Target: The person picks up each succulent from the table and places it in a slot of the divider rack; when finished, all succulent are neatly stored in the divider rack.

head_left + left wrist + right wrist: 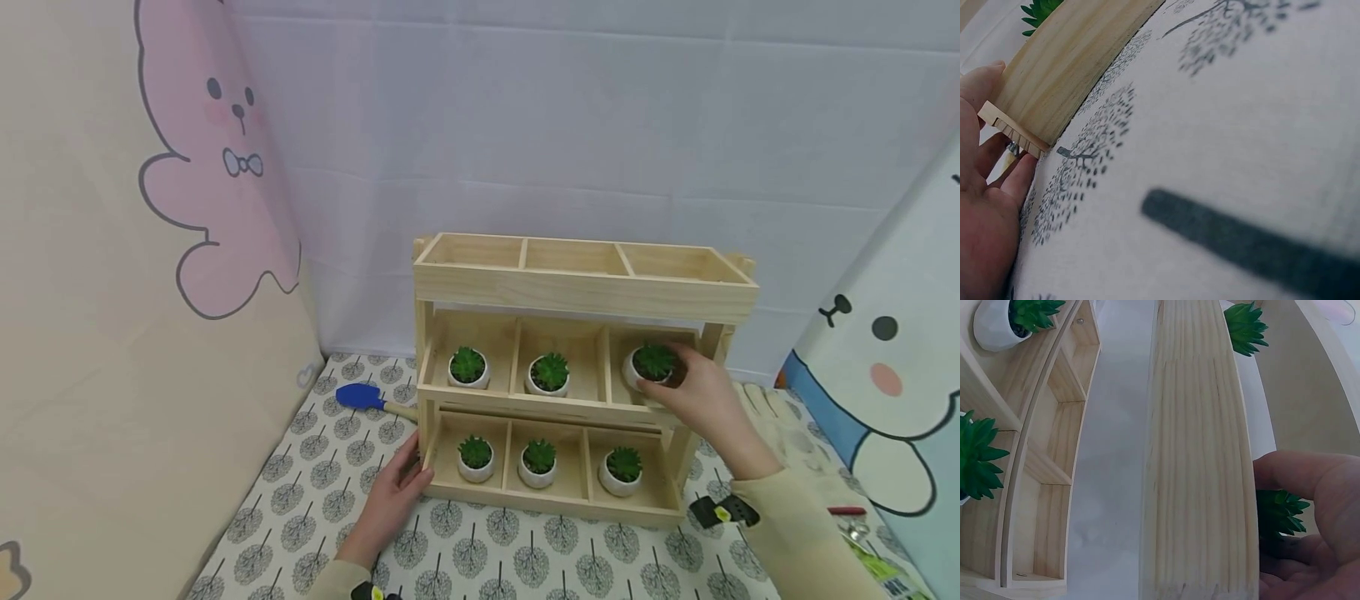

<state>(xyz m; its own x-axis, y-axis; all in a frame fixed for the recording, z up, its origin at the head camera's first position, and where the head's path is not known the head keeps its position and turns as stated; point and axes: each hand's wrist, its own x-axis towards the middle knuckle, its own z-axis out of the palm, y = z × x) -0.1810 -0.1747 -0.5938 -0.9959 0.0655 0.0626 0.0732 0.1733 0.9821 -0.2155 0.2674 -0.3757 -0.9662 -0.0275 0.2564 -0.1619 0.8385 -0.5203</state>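
Note:
A three-tier wooden plant stand stands upright, each tier split into three compartments. In the head view, my right hand reaches into the middle tier's right compartment and holds a small white pot with a green succulent, thumb and fingers on either side. The right wrist view shows that succulent partly hidden behind a wooden board and my hand. My left hand grips the bottom tier's left front corner; in the left wrist view its thumb and fingers lie on either side of the board's end.
Two potted succulents sit in the middle tier, and three more in the bottom tier. A blue trowel lies left of the stand on the tree-print cloth. Pale gloves and a red-handled tool lie at right.

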